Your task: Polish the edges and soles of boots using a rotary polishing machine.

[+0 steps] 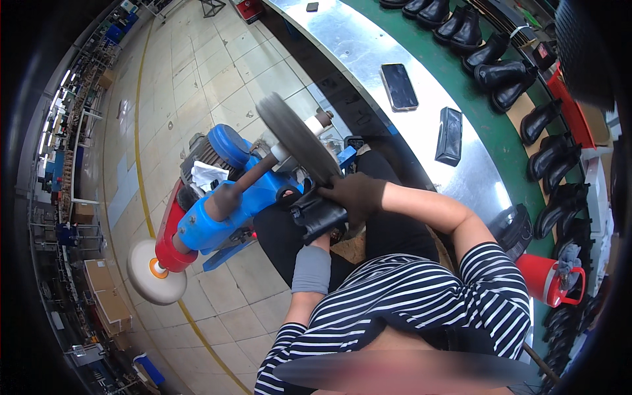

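Note:
I hold a black boot (316,214) against the spinning grey wheel (297,139) of a blue and red polishing machine (220,207). My right hand (355,195), in a dark glove, grips the top of the boot right at the wheel's lower edge. My left hand is hidden under the boot; only its forearm with a grey wristband (311,268) shows, reaching up to the boot from below. A white buffing pad (155,271) sits on the machine's other end, at the lower left.
A curved metal bench (368,56) runs at the upper right with a phone (399,86) and a black block (450,135) on it. Several black boots (503,76) line a green belt beyond. A red jug (548,280) stands at the right. Tiled floor lies to the left.

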Demonstrator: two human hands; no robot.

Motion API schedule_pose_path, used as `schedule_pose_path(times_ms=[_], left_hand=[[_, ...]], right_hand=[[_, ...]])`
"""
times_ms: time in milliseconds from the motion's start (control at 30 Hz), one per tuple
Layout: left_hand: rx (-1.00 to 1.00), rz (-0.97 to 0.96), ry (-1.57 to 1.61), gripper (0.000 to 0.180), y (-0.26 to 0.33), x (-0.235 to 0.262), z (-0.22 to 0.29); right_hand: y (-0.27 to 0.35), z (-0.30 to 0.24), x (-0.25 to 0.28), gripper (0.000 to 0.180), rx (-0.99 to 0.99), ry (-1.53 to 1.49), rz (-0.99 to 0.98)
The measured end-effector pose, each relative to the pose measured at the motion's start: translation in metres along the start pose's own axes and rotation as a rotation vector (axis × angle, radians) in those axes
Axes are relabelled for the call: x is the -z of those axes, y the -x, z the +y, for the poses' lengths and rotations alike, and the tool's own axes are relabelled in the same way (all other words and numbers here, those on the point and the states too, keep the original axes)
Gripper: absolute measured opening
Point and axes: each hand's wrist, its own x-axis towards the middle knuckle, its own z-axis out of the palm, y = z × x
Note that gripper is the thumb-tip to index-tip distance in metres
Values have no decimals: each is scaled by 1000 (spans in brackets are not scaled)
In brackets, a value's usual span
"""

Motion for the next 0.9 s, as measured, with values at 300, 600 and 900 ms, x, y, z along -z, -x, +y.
schedule_pose_path(times_ms=[300, 600, 900], left_hand=[[-32, 40, -179, 38, -243, -52, -27], [-22, -58, -408, 70, -242, -117, -13], [40, -370, -624, 59, -249, -58, 0]], right_hand=[[89, -14, -5, 94, 30, -178, 263], [139, 93, -65, 63, -256, -1537, 810], [-2, 196, -114, 44, -56, -965, 682]])
